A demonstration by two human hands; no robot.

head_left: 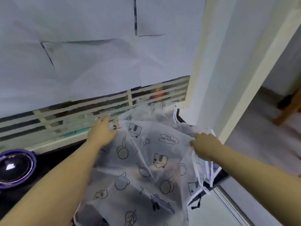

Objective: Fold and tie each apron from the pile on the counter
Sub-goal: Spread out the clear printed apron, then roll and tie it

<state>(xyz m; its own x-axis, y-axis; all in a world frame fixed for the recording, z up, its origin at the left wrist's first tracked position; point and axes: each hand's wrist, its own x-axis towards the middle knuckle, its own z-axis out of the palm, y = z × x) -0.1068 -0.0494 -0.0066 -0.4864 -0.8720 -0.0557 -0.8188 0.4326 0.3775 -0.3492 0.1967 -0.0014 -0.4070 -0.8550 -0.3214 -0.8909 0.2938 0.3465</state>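
1. Forearms point(57, 185) were seen reaching in from the bottom edge, over a translucent printed apron point(146, 160) that was spread on the dark counter point(48, 157).
2. Purple-rimmed bowl point(15, 170) was noted at far left on the counter; the inside was dark and glossy, contents could not be told.
3. Slatted window point(81, 111) behind was mostly covered by paper sheets point(81, 54); an orange object point(156, 94) was glimpsed through the slats.
4. Left hand point(101, 133) was placed at the apron's far-left corner, fingers stretched and blurred; grip could not be told.
5. Right hand point(206, 146) was curled, fabric bunched in its fingers at the right edge, above white straps point(199, 170).
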